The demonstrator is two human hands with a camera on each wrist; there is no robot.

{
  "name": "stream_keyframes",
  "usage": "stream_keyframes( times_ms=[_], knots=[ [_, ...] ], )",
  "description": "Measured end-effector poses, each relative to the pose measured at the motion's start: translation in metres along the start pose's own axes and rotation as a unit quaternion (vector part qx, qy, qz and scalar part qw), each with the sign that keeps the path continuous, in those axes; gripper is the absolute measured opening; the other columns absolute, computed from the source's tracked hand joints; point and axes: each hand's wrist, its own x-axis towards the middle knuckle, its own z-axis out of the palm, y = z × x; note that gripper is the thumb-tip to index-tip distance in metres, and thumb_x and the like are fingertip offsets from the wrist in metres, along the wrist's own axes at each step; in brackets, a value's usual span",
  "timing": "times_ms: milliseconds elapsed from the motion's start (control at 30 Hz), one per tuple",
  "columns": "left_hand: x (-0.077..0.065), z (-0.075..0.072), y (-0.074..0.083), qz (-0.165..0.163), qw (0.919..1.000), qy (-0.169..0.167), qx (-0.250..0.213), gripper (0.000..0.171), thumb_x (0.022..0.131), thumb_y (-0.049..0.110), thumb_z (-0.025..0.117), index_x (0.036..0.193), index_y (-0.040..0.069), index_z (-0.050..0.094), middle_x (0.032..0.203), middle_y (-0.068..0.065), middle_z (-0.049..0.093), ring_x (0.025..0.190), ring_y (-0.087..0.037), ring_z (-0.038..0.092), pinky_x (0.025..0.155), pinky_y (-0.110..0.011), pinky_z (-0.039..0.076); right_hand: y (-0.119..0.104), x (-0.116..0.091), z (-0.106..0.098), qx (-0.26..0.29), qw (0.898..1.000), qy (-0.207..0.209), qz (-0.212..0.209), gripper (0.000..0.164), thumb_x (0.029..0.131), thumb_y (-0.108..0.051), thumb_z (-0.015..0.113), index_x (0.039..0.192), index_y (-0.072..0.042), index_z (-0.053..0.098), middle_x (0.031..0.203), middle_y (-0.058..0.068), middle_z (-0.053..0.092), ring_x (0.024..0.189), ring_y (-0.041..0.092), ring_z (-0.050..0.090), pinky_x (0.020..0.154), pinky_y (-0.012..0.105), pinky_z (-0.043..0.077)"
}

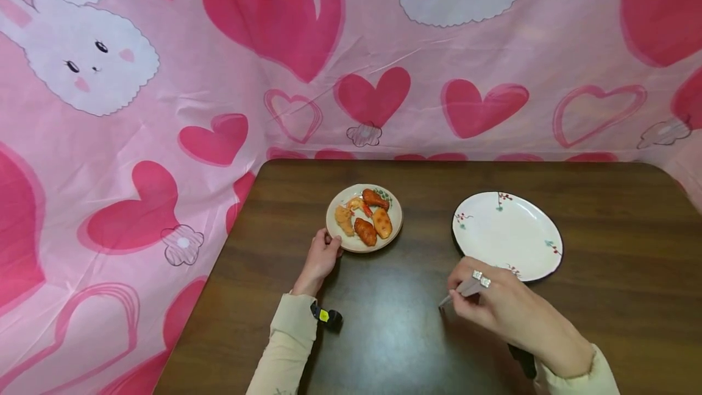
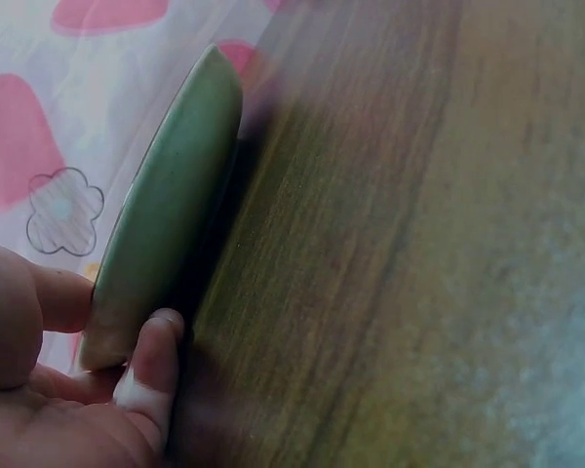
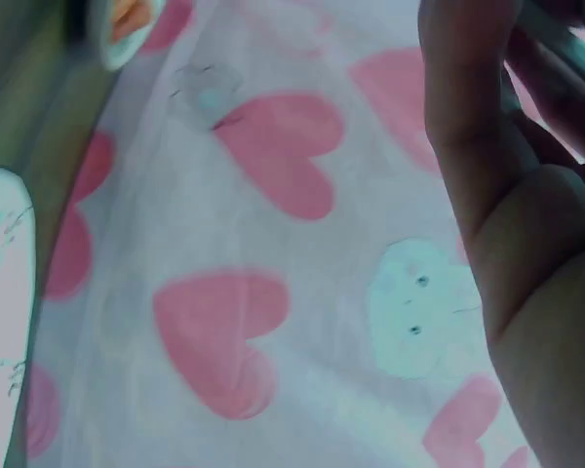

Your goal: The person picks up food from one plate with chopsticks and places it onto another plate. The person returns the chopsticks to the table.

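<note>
My left hand grips the near left rim of a small round plate. Several browned food pieces lie on it, among them a glazed brown piece and a pale breaded one. From the left wrist, the plate's green-looking outer side shows between thumb and fingers. Over the table's right half, my right hand pinches a slim pale tool with a dark tip pointing down left; I cannot tell its kind. Beyond that hand lies a white oval plate with small floral sprigs, its near edge partly hidden.
A dark wooden table carries both plates, the oval one to the right of the round one. Pink cloth printed with hearts and rabbit faces hangs along the table's back and left sides.
</note>
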Motion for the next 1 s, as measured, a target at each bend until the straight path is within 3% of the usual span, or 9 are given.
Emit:
stream_keyframes(
  times_ms=[167,467,567,633,700,767,900,1000],
  knots=[
    [0.001,-0.001,-0.001,0.0,1.0,0.005,0.006,0.037,0.101,0.016,0.046,0.133,-0.002,0.042,0.101,-0.011,0.049,0.084,-0.018,0.056,0.079,-0.029,0.049,0.013,0.003,0.004,-0.02,1.0,0.017,0.007,0.024,0.07,-0.002,0.067,0.083,-0.02,0.056,0.081,-0.017,0.052,0.068,-0.003,0.049,0.063,0.009,0.039],
    [0.002,0.0,-0.002,-0.001,0.9999,0.003,0.012,0.039,0.101,0.017,0.046,0.135,-0.002,0.041,0.103,-0.012,0.049,0.087,-0.019,0.057,0.082,-0.032,0.051,0.017,0.001,0.006,-0.017,1.0,0.012,0.021,0.022,0.071,-0.007,0.066,0.082,-0.021,0.055,0.08,-0.019,0.051,0.069,-0.007,0.047,0.063,0.009,0.039],
    [0.002,0.0,-0.001,-0.002,0.9999,-0.002,0.015,0.039,0.102,0.018,0.046,0.135,-0.002,0.04,0.104,-0.012,0.049,0.087,-0.019,0.057,0.082,-0.031,0.051,0.017,-0.002,0.008,-0.017,0.999,0.024,0.021,0.013,0.085,-0.02,0.068,0.082,-0.02,0.056,0.077,-0.018,0.053,0.066,-0.005,0.049,0.061,0.01,0.039],
    [0.001,0.001,-0.001,-0.003,0.9999,-0.003,0.015,0.04,0.102,0.018,0.046,0.136,-0.002,0.04,0.104,-0.012,0.049,0.087,-0.019,0.057,0.082,-0.031,0.051,0.017,-0.003,0.01,-0.017,0.999,0.031,0.027,0.021,0.092,-0.037,0.062,0.081,-0.02,0.056,0.075,-0.018,0.054,0.064,-0.005,0.049,0.059,0.011,0.039],
    [0.001,0.001,-0.001,-0.001,0.9998,-0.003,0.017,0.04,0.102,0.018,0.046,0.136,-0.002,0.04,0.104,-0.013,0.049,0.087,-0.019,0.057,0.081,-0.031,0.051,0.017,-0.005,0.012,-0.025,0.998,0.04,0.034,0.035,0.093,-0.051,0.051,0.08,-0.019,0.057,0.073,-0.017,0.053,0.062,-0.006,0.047,0.058,0.011,0.038],
    [0.001,0.001,-0.001,-0.001,0.9998,-0.004,0.017,0.04,0.101,0.018,0.046,0.136,-0.001,0.04,0.104,-0.013,0.049,0.087,-0.019,0.057,0.081,-0.031,0.05,0.016,-0.006,0.013,-0.03,0.997,0.046,0.048,0.038,0.092,-0.053,0.049,0.078,-0.019,0.057,0.072,-0.017,0.053,0.06,-0.008,0.046,0.056,0.01,0.037],
    [0.001,0.0,-0.001,-0.006,0.9999,-0.007,0.011,0.039,0.102,0.019,0.046,0.135,0.0,0.041,0.107,-0.013,0.047,0.089,-0.019,0.055,0.082,-0.031,0.05,0.013,-0.01,0.013,-0.052,0.994,0.039,0.086,0.021,0.081,-0.029,0.077,0.076,-0.023,0.058,0.07,-0.019,0.052,0.06,-0.007,0.045,0.055,0.011,0.035],
    [0.0,-0.001,0.0,-0.009,0.9999,-0.009,0.006,0.038,0.102,0.019,0.046,0.135,0.0,0.041,0.109,-0.013,0.046,0.09,-0.019,0.055,0.084,-0.032,0.05,0.01,-0.011,0.011,-0.07,0.99,0.024,0.121,0.03,0.065,-0.011,0.084,0.073,-0.027,0.06,0.069,-0.022,0.053,0.062,-0.005,0.045,0.056,0.012,0.034]
  ],
)
